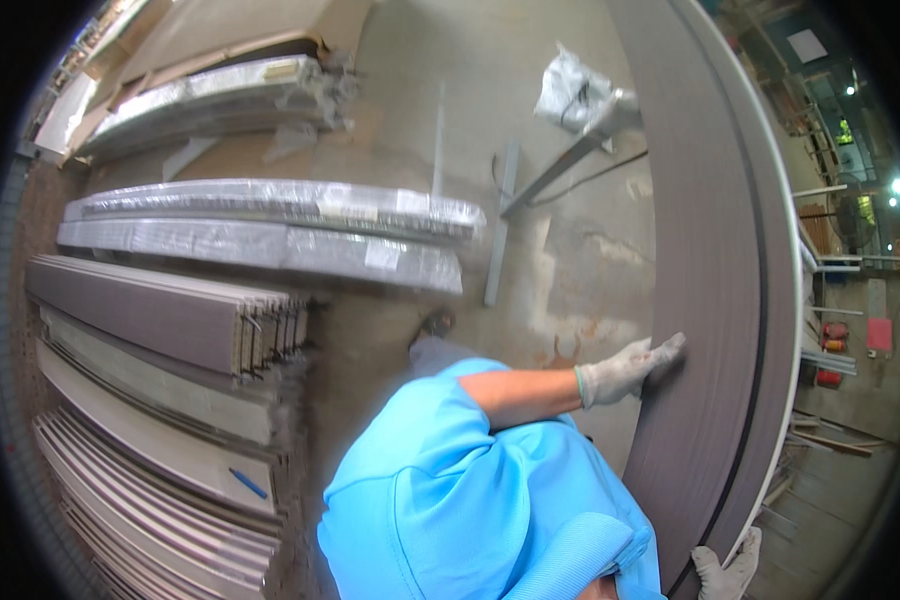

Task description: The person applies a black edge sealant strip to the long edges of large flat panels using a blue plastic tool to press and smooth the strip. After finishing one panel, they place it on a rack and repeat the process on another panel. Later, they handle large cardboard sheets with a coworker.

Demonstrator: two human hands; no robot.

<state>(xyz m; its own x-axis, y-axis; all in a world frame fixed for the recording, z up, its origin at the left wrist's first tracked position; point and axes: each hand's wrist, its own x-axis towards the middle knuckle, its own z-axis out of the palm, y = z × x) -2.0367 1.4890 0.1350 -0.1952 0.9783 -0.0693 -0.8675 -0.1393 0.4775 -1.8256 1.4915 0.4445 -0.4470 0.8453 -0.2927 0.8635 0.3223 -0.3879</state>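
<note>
1. Far left, a long bundle in clear plastic wrap (205,105) lies beside brown cardboard sheeting (220,50).
2. Nearer on the left, two long silvery plastic-wrapped bundles (260,245) lie side by side.
3. Next comes a stack of long grey-brown panels (140,305) with pale, ribbed ends; nearer still are flat off-white boards (140,395), a slim blue pen-like stick (248,484) resting on one, and striped grey-and-white slats (150,500).
4. Toward the middle, the person's light-blue shirt (450,500) fills the near part, with a dark shoe (435,324) just beyond.
5. Farther off, an angled grey metal stand (560,172) occupies the concrete floor left of the work, with a crumpled translucent plastic bag (571,88) at its upper end and a thin black cable (595,178) trailing alongside.
6. The left hand (630,372), in a whitish glove, touches the left edge of a long grey-brown panel with a black groove and white rim (705,250), which runs from far to near on the right. Its fingers are straightened and close together.
7. The right hand (727,568), also gloved, is at the panel's near right edge, thumb apart from the fingers; I cannot tell whether they pinch it.
8. Far right are red-and-yellow objects (833,347) and a pink rectangle (878,335).
</note>
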